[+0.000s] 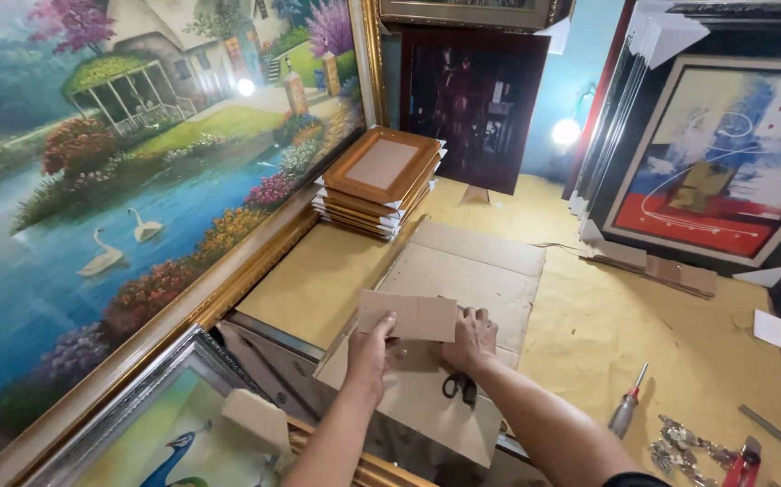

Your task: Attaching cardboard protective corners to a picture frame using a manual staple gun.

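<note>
Both hands grip a small cardboard strip [407,317], long axis running left to right, the left hand [371,350] at its near-left corner, the right hand [470,338] at its right end, above a flattened cardboard sheet [462,271] with scissors [460,387] just near.

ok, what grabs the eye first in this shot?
The big gold-framed landscape painting with swans fills the left side. At bottom centre, the left hand and right hand hold a small cardboard piece over a flattened cardboard sheet, black scissors just below. A stack of wooden frames sits behind.
</note>
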